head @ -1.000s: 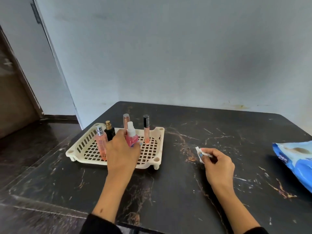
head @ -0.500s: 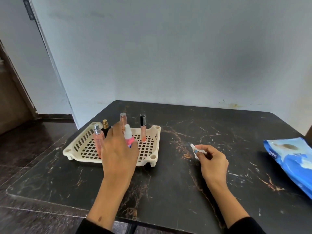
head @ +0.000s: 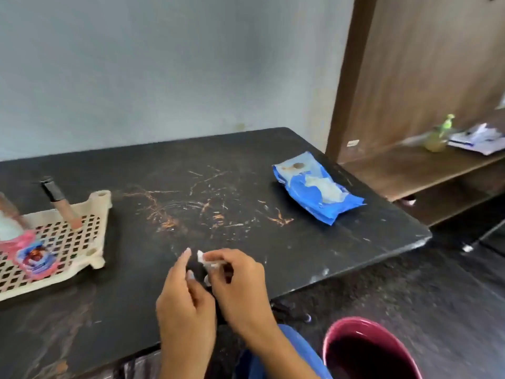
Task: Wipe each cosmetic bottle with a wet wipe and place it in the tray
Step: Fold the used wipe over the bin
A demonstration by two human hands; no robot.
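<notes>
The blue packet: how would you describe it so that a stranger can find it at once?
Start from the black table and go to its far right corner. There the blue packet lies flat, alone, with a pale patch on top. Nothing else on the table is blue and crinkled.

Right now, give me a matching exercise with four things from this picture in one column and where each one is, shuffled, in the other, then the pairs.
Things:
1. wet wipe
2. blue wipes pack
3. maroon bucket
4. black-capped tube

Places:
A. on the floor beside the table
B. standing in the tray
C. pinched in the right hand
D. lying near the table's right end

Pairs: 1-C, 2-D, 3-A, 4-B
</notes>
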